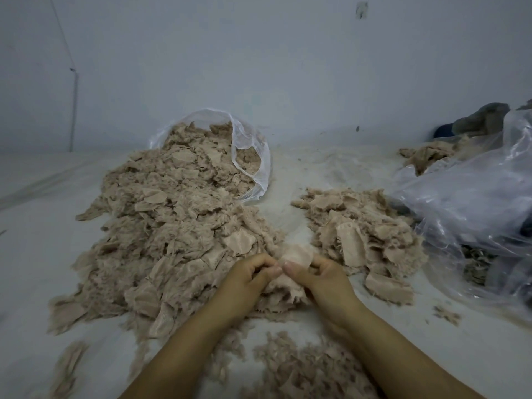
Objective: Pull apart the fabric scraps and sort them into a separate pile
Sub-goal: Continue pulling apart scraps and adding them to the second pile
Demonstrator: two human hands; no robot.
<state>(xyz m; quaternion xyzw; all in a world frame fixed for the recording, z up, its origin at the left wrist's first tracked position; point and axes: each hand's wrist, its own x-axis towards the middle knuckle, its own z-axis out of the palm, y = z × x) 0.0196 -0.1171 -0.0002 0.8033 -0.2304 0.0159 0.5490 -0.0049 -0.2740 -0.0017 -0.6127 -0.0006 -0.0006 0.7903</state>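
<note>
Scrap pinched in both grips, left hand and right hand; thumbs touching.

White floor bears scrap piles, plastic bags

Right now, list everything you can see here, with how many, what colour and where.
big pile: one, beige scraps, left, spilling from the open bag
open bag: one, clear plastic, behind the big pile, on its side
small pile: one, beige scraps, right of centre
near scraps: one loose heap, beige, bottom centre between the forearms
crumpled bag: one, clear plastic, far right
far scraps: one clump, beige, back right by the crumpled bag
sheet: one, white, under everything
held scrap: one, beige, centre, pinched by both hands
left hand: pinching the held scrap
right hand: pinching the held scrap
</note>
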